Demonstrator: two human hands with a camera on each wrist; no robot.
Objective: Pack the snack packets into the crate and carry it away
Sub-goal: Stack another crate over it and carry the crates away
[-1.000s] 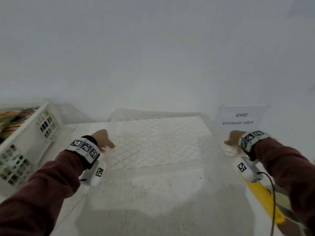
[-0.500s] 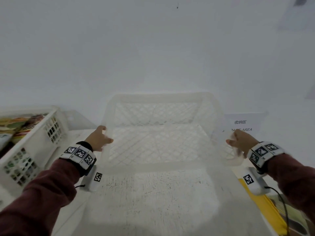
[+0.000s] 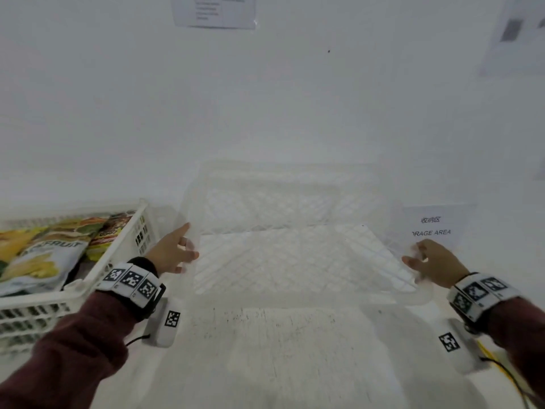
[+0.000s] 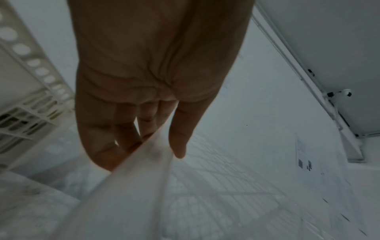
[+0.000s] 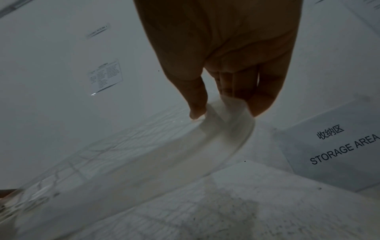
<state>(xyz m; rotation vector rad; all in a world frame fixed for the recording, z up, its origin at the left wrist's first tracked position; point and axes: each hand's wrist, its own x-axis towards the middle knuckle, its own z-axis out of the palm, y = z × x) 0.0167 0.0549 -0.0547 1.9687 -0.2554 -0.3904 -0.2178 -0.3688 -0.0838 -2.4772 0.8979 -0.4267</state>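
Your left hand (image 3: pixel 174 252) and right hand (image 3: pixel 433 265) reach forward, each grip pinching a side rim of the clear crate (image 3: pixel 283 255), thumb inside, fingers outside; its near edge sits on the worktop (image 3: pixel 295 349), and it looks tilted. The snack packets (image 3: pixel 44 255) lie in a white basket (image 3: pixel 88 286) to your left. Only your right wrist view shows the full "STORAGE AREA" sign (image 5: pixel 337 146); the head view hides part.

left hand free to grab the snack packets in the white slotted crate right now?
Probably not yet: the left hand grips the rim of the clear lattice crate. The snack packets lie uncovered in the white slotted crate just beside it, so releasing should suffice.
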